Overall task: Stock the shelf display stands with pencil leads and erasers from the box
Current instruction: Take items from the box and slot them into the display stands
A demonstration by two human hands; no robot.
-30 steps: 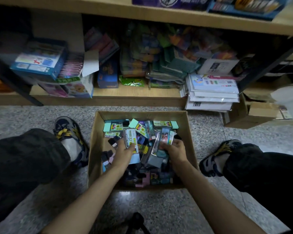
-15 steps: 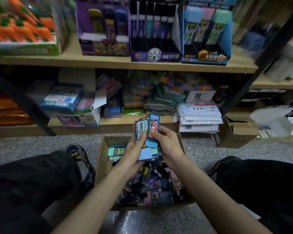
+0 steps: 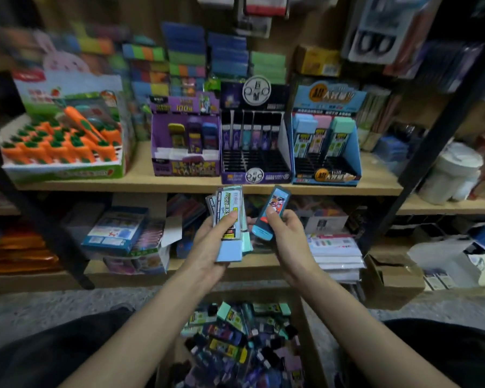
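Blue case (image 3: 272,212) and stack of packs (image 3: 230,219) are held up before a shelf (image 3: 151,187).
The case is pinched by the right hand (image 3: 287,239); the stack is gripped by the left hand (image 3: 207,247).

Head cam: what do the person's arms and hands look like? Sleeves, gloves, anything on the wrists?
Left hand and right hand are bare, no gloves. Left forearm and right forearm are bare to the frame edge, no sleeve in view. No watch, ring or wristband visible. Dark trousers on the legs.
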